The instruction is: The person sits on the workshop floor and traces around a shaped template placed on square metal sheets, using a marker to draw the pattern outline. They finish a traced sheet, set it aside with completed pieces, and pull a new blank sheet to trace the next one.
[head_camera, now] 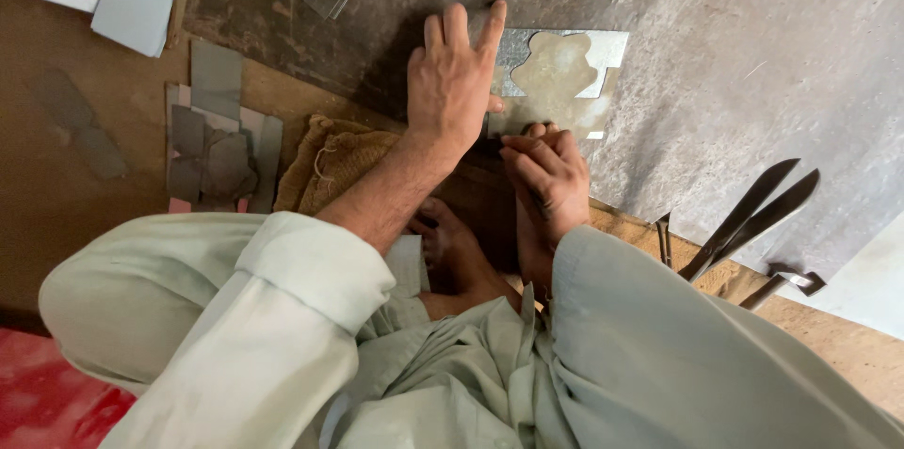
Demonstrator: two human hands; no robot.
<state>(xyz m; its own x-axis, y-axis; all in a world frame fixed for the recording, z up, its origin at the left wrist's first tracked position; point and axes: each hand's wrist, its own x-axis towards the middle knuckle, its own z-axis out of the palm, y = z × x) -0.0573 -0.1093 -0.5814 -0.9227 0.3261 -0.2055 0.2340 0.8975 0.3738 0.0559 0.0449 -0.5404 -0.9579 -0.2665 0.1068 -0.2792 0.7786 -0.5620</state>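
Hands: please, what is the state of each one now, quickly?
Left hand: open, fingers spread, pressing flat on the metal sheet.
Right hand: fingers curled at the sheet's near edge; cannot be told what it holds.

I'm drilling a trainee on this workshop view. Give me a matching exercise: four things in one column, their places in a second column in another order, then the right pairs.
Things:
1. Left hand
2. Right hand
3. Shears
4. Cut shapes

Places:
A. Stacked on the floor, far left
B. Lying on the floor, far right
C. Flat on the sheet, fingers spread
D. At the sheet's near edge, fingers curled

Pairs: 1-C, 2-D, 3-B, 4-A
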